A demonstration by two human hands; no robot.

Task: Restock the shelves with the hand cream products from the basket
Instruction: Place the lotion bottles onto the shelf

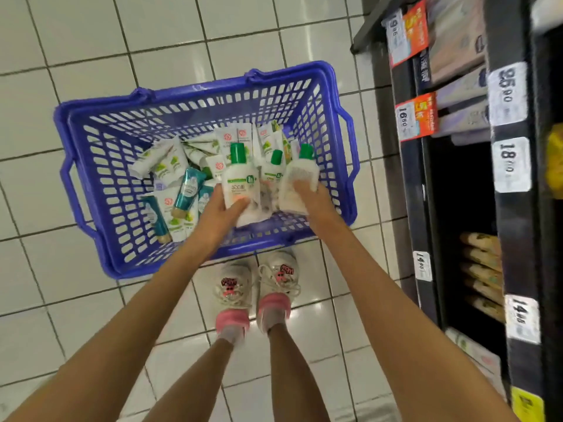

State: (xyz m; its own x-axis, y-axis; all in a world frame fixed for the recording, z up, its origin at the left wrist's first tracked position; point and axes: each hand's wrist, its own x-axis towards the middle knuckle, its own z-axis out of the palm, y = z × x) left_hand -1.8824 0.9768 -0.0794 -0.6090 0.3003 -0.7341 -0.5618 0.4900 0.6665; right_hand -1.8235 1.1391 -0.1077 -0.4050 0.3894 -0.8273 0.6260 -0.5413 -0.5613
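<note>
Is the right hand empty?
No, the right hand grips a green-capped bottle over the basket.

We see a blue lattice basket (91, 138), white bottles (240, 181) with green caps, teal tubes (187, 193), white floor tiles (76, 41), pink-and-white shoes (234, 296), black shelves (511, 214).

There was one blue basket (189, 99). Inside it lay three green-capped bottles (240, 181) toward 3 o'clock, at least three teal tubes (189, 190) toward 9 o'clock, and white tubes (170, 161) too many to count.
</note>
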